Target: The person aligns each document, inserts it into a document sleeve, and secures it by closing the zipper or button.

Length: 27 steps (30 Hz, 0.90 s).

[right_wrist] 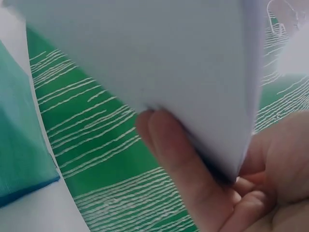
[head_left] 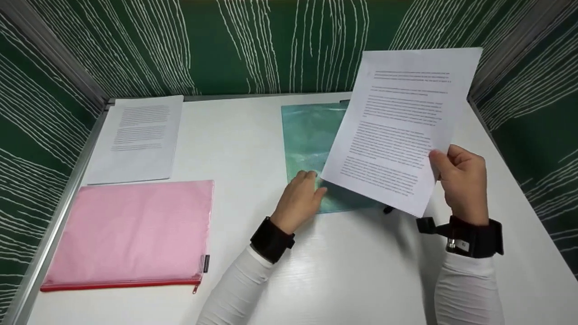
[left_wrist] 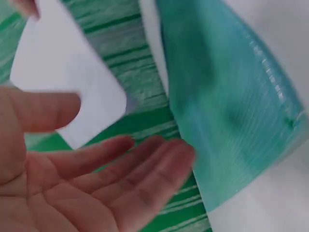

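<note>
The right hand (head_left: 465, 180) pinched the printed paper (head_left: 397, 113) near the lower end of its right edge, thumb in front, fingers behind, holding it up at the upper right of the frame. It looked light, bendy and easily creased, so a gentle edge pinch seemed best. The left hand (head_left: 298, 201) was empty, fingers loosely extended; whether they touched the green folder (head_left: 309, 131), a thin, glossy, probably slippery rectangle right of centre, was hard to tell. At lower left lay a smooth pink pouch (head_left: 131, 234) with a red zipper (head_left: 122, 285); above it, flat printed pages (head_left: 140, 164).
</note>
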Motion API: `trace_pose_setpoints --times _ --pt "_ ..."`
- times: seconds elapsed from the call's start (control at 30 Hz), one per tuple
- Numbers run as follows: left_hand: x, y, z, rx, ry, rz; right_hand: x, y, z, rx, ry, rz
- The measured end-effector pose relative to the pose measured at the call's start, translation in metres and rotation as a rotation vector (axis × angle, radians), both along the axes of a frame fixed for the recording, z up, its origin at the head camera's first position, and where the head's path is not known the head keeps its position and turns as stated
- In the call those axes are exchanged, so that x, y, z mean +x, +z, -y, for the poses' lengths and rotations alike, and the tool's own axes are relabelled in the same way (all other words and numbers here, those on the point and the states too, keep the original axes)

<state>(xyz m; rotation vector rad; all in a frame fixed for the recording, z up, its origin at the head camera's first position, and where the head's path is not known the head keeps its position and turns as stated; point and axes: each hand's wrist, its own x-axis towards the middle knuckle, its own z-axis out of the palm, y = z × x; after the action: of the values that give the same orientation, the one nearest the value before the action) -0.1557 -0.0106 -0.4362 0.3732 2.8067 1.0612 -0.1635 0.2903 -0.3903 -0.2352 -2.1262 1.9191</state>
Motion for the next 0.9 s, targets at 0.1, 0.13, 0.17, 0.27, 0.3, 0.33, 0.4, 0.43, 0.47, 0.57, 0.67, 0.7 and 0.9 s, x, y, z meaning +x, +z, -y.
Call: trace_pose_setpoints --times 0.1,0.13,0.17,0.27,0.3,0.33,0.4,0.43,0.47,0.57,0.67,0.7,0.9 --pt "0.007 -0.01 -0.01 -0.209 -0.058 -0.07 -0.001 -0.001 -0.002 -0.061 -0.019 -0.005" --pt "0.009 -0.013 -0.012 -0.268 -0.065 -0.093 -0.001 -0.001 -0.002 -0.069 -0.022 -0.003" --pt "0.011 -0.016 -0.014 -0.326 -0.069 -0.115 -0.001 -0.002 -0.002 -0.072 -0.024 -0.003" --pt "0.014 -0.021 -0.013 -0.457 -0.072 -0.166 -0.003 -0.003 -0.001 -0.067 -0.028 -0.004" --pt "0.015 -0.022 -0.011 -0.483 -0.072 -0.177 -0.003 -0.003 -0.001 -0.065 -0.029 -0.004" --pt "0.015 -0.023 -0.009 -0.502 -0.068 -0.192 -0.003 -0.003 -0.001 -0.061 -0.028 -0.004" --pt "0.015 -0.023 -0.002 -0.525 -0.061 -0.201 -0.003 -0.002 -0.002 -0.053 -0.026 0.001" --pt "0.014 -0.023 0.002 -0.529 -0.055 -0.203 -0.003 -0.002 -0.003 -0.049 -0.025 0.006" --pt "0.014 -0.023 0.006 -0.531 -0.047 -0.207 -0.002 -0.002 -0.004 -0.042 -0.023 0.013" --pt "0.011 -0.023 0.021 -0.53 -0.018 -0.207 -0.001 -0.001 -0.007 -0.024 -0.017 0.04" --pt "0.006 -0.025 0.037 -0.501 0.02 -0.199 0.0 0.0 -0.01 -0.001 -0.02 0.062" --pt "0.005 -0.025 0.042 -0.488 0.034 -0.191 0.001 0.0 -0.011 0.009 -0.022 0.067" --pt "-0.002 -0.028 0.066 -0.458 0.151 -0.154 0.002 0.002 -0.015 -0.028 -0.006 0.045"
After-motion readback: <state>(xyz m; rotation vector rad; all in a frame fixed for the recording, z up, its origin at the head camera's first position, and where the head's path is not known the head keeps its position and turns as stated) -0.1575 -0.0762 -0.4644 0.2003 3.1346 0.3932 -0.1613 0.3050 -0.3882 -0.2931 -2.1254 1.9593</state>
